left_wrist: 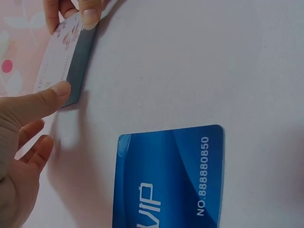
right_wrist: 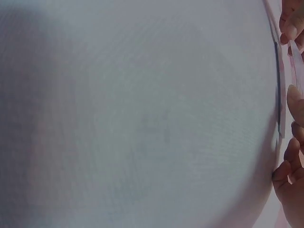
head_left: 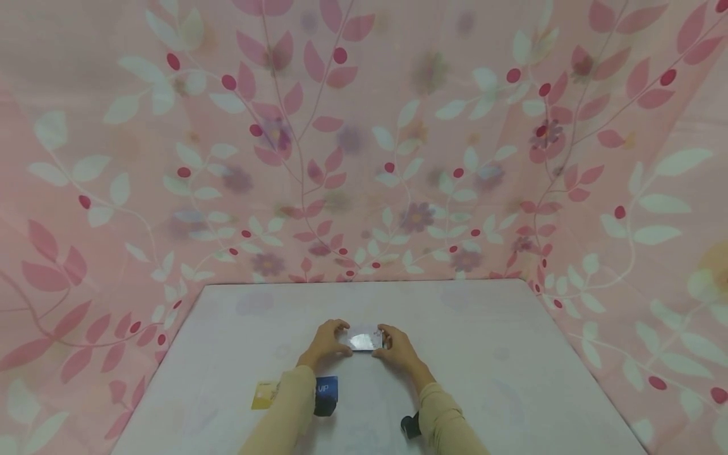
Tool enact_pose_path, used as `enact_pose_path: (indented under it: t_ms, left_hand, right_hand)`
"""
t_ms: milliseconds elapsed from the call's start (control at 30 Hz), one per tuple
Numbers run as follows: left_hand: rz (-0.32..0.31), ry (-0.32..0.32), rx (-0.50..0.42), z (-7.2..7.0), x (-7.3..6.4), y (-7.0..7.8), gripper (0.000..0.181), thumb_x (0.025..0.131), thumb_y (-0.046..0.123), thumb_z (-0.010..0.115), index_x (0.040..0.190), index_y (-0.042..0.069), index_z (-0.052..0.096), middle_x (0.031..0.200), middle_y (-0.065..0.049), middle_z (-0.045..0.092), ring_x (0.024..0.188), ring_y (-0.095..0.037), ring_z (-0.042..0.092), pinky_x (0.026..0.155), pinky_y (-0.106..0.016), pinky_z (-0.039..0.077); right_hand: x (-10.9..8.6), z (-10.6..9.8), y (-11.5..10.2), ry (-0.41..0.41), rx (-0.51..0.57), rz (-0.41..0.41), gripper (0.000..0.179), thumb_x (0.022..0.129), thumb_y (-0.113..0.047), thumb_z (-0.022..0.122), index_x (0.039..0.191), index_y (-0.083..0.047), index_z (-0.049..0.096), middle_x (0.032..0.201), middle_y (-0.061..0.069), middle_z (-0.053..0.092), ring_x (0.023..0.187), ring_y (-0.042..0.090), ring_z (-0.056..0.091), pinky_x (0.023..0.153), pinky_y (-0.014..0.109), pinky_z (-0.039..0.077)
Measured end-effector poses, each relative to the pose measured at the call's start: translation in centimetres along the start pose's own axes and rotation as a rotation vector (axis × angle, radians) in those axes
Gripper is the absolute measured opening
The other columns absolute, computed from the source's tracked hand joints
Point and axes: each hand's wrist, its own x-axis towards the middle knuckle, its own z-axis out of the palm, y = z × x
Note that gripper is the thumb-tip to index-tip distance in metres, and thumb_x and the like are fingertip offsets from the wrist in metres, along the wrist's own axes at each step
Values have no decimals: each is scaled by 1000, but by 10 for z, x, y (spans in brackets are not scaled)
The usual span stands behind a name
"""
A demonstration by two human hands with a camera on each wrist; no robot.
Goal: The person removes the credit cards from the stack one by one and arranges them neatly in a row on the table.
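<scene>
Both hands pinch a whitish printed card point(head_left: 363, 339) by its two ends, the left hand point(head_left: 327, 339) at one end and the right hand point(head_left: 400, 349) at the other. In the left wrist view the left thumb point(left_wrist: 50, 97) presses its near corner and the right thumb point(left_wrist: 90, 16) the far one. A dark, thin flat piece point(left_wrist: 80, 71) shows along the card's edge, under it. From the right wrist view, the held card point(right_wrist: 298, 66) tilts above this dark-edged piece point(right_wrist: 279, 85), with a gap between them.
A blue card marked VIP point(left_wrist: 166, 180) lies on the white tabletop point(head_left: 483, 379) near the left forearm. Beside it is a yellow card point(head_left: 263, 395), partly behind the sleeve. Patterned pink cloth point(head_left: 364, 189) surrounds the table at the back and sides.
</scene>
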Motion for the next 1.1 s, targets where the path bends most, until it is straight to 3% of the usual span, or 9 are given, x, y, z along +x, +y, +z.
enact_pose_path:
  t_ms: [200,367,600,833,1100]
  left_hand:
    - [84,10,-69,-2,-2,0,58,58,5,86,109,-5,61,98,-16,65,90,-31,60,81,-43,48]
    - [84,13,-101,-6,-10,4,57,59,3,85,110,-6,61,97,-17,65,90,-32,62,80,-43,50]
    - [106,37,-138,-7,-22,4,58,60,2,84,112,-8,60,100,-19,66,92,-33,62,79,-38,52]
    - [68,57,-214,-8,-33,10,57,62,2,83,113,-8,60,101,-18,66,94,-33,61,81,-42,51]
    - [77,48,-202,-11,-41,13,55,63,4,83,112,-5,61,100,-14,66,93,-29,61,78,-34,51]
  right_hand:
    - [-2,-4,-3,10,28,-23,62,73,-11,79,125,8,52,93,8,57,76,13,50,66,23,43]
    - [-2,-8,-9,-2,57,-46,62,70,-6,80,123,11,52,90,11,58,71,14,51,62,20,43]
    - [-7,-13,-21,-26,58,-16,64,69,-7,80,125,9,52,94,9,60,71,11,51,60,19,44]
    - [-16,-16,-31,-26,95,-7,65,71,-5,79,127,9,51,95,9,60,70,10,49,58,19,42]
    - [-28,-17,-38,-16,84,-20,63,74,-3,76,129,9,49,94,8,58,72,11,49,59,18,41]
